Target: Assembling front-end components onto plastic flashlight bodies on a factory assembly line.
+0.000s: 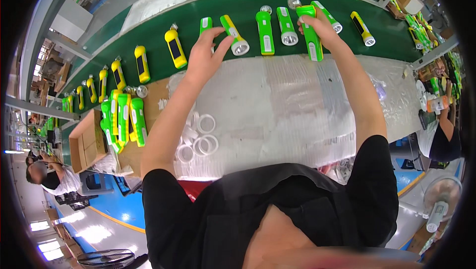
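Note:
My right hand [321,27] is wrapped round a green flashlight [312,43], held upright over the green conveyor belt's near edge. Further left, my left hand [204,57] reaches over the belt with thumb and fingers apart. A green flashlight [206,24] lies partly hidden behind its fingers, and a yellow-green flashlight [232,31] with a clear lens is just right of the fingertips. Between my hands lie two more green flashlights, one [266,33] lens away from me, the other [285,23] lens toward me. Another green flashlight [329,17] rests behind my right hand.
Yellow flashlights with dark panels [174,47] line the belt [248,3] leftward. White rings [204,145] lie on the plastic-covered worktop [277,115]. A flashlight pile [124,120] sits beside a cardboard box [87,145]. Co-workers [62,177] are at both sides; a fan [441,199] stands at right.

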A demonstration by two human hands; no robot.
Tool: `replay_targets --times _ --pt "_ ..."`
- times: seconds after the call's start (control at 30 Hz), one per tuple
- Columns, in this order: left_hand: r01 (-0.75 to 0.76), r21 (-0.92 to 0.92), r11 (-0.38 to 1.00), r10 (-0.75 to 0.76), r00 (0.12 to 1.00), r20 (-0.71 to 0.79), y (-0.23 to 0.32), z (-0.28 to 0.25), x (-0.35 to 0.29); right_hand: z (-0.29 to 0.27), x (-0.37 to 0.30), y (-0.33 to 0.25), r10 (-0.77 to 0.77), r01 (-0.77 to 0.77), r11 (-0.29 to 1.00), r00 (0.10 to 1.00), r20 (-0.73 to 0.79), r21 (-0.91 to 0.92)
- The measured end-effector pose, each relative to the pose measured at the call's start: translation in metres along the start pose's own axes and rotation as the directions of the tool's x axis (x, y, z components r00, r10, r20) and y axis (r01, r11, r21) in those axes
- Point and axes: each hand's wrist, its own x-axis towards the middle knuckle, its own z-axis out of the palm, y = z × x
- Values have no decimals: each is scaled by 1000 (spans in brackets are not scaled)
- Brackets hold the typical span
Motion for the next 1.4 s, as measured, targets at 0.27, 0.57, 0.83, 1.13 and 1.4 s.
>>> replay_targets --times 0.27,0.57,0.83,1.13,1.4 --pt "620 -605 499 -384 784 487 73 28 -43 80 -155 -43 -287 373 867 916 280 -331" --pt "581 -505 638 -485 813 322 102 -5 -124 124 -222 -32 -247 396 808 900 360 -435" --pt "-214 -428 878 257 966 43 135 15 -144 143 -271 -7 -7 -186 917 877 480 352" --pt "192 -390 900 -143 978 150 104 86 -127 98 -297 6 127 -126 831 991 36 542" --pt "-271 -26 962 262 895 361 75 118 -125 71 -309 22 126 -86 834 991 -36 545"
